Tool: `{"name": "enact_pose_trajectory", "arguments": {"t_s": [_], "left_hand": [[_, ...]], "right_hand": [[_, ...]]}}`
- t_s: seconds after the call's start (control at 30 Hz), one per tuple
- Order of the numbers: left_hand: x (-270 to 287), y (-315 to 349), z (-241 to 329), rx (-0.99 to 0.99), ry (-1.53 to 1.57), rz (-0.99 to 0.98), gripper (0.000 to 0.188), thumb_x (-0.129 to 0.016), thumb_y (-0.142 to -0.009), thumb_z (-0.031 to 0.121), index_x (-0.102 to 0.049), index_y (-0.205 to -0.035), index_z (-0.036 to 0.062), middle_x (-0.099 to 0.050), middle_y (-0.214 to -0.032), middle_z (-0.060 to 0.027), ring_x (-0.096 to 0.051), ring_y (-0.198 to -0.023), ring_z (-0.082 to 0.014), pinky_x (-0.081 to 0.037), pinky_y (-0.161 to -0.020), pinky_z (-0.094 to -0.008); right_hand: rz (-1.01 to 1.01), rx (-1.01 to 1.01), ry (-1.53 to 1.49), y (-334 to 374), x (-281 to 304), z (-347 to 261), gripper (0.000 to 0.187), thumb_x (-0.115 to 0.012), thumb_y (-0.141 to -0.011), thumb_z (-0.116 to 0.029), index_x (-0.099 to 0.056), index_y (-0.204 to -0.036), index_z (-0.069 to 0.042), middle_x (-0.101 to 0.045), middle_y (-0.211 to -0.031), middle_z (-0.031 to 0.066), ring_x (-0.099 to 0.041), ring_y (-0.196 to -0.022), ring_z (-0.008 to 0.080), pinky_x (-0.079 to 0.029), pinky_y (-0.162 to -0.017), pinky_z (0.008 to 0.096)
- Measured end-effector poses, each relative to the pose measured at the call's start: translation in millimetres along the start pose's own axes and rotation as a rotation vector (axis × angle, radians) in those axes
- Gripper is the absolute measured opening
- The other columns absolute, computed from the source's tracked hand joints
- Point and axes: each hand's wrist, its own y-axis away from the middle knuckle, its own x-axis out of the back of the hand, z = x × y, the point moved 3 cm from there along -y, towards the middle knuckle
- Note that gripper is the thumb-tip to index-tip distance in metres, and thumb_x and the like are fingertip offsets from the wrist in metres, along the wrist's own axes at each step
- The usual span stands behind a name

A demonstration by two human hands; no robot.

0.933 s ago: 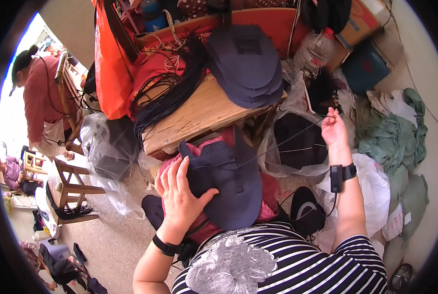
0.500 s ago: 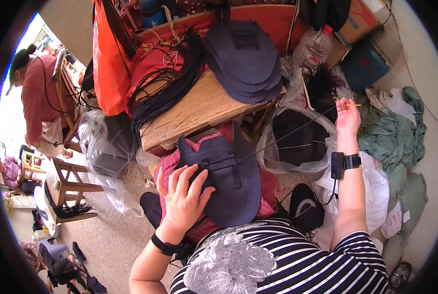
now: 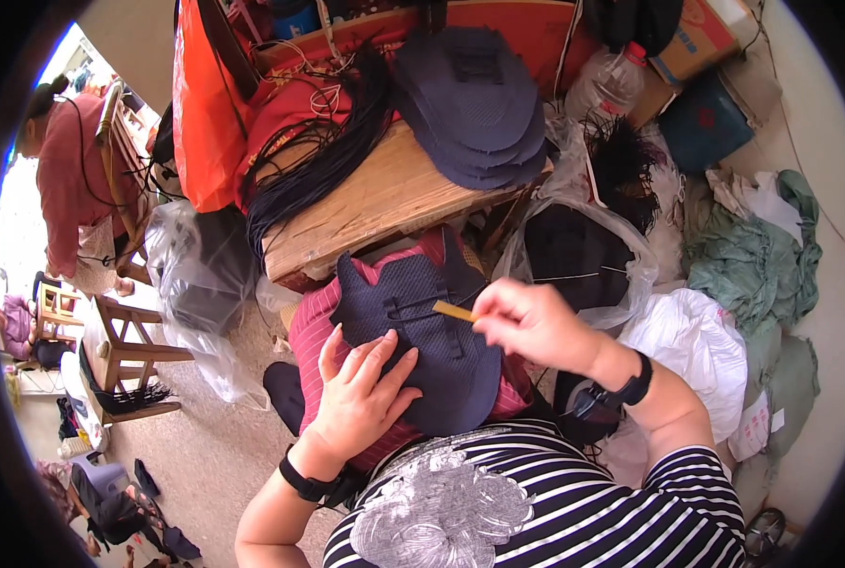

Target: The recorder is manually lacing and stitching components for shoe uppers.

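Note:
A dark navy textured fabric piece (image 3: 441, 379), cut like a shoe upper, lies over my lap on a maroon striped cloth (image 3: 311, 327). Dark cord stitches cross its middle in a ladder shape. My left hand (image 3: 361, 383) rests on it, fingers spread, holding nothing. Pinched between the thumb and fingers of my right hand (image 3: 531, 322) is a flat, yellow needle-like strip (image 3: 454, 310), its tip over the stitches. Whether the cord is fixed to the strip is hidden by my fingers.
Ahead stands a wooden bench (image 3: 347, 227) bearing a bundle of black cords (image 3: 347, 161) and stacked navy pieces (image 3: 479, 114). A plastic bag (image 3: 583, 256) of dark material is at right, near a white bag (image 3: 692, 336). Wooden stools (image 3: 139, 355) and a person (image 3: 87, 180) are at left.
My right hand has come in from far right to the fabric, bringing the yellow strip. The long cord stretched out to the right is no longer taut. My left hand stays on the piece.

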Motion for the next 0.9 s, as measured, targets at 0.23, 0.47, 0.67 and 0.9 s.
{"name": "enact_pose_trajectory", "arguments": {"t_s": [0.23,0.47,0.67,0.9], "left_hand": [[1.0,17.3,-1.2,-0.086,0.039,0.034,0.040,-0.081,-0.080,0.030,-0.076,-0.115,0.0121,-0.067,-0.128,-0.0016,-0.064,-0.115,-0.0181,-0.029,-0.120,-0.0578],[0.8,21.2,-5.3,-0.070,0.112,0.069,0.036,-0.083,-0.078,0.023,-0.077,-0.111,0.0092,-0.071,-0.123,-0.0012,-0.066,-0.112,-0.0193,-0.031,-0.120,-0.0563],[0.1,23.9,-8.5,-0.066,0.123,0.080,0.036,-0.083,-0.078,0.022,-0.077,-0.111,0.0087,-0.071,-0.124,-0.0021,-0.065,-0.112,-0.0200,-0.032,-0.120,-0.0551],[4.8,16.2,-16.8,0.199,0.192,0.285,0.037,-0.082,-0.078,0.012,-0.073,-0.113,0.0079,-0.069,-0.118,-0.0066,-0.064,-0.107,-0.0249,-0.045,-0.103,-0.0462]], "right_hand": [[-0.101,0.321,0.424,-7.7,-33.4,-5.2,0.014,-0.068,-0.093,-0.012,-0.057,-0.093,-0.004,-0.066,-0.079,0.0139,-0.068,-0.073,0.0354,-0.053,-0.064,0.0437],[-0.085,0.525,0.669,-25.1,-47.3,-16.6,0.014,-0.068,-0.093,-0.009,-0.056,-0.092,-0.002,-0.065,-0.079,0.0145,-0.067,-0.074,0.0352,-0.054,-0.065,0.0436],[-0.201,0.427,0.550,-49.0,-73.5,-11.4,0.013,-0.065,-0.093,-0.009,-0.055,-0.096,0.000,-0.067,-0.084,0.0200,-0.068,-0.081,0.0397,-0.055,-0.071,0.0474],[-0.305,0.142,0.335,-55.3,-61.8,-10.8,0.016,-0.068,-0.094,-0.018,-0.065,-0.095,-0.002,-0.070,-0.086,0.0170,-0.070,-0.081,0.0365,-0.054,-0.072,0.0453]]}}
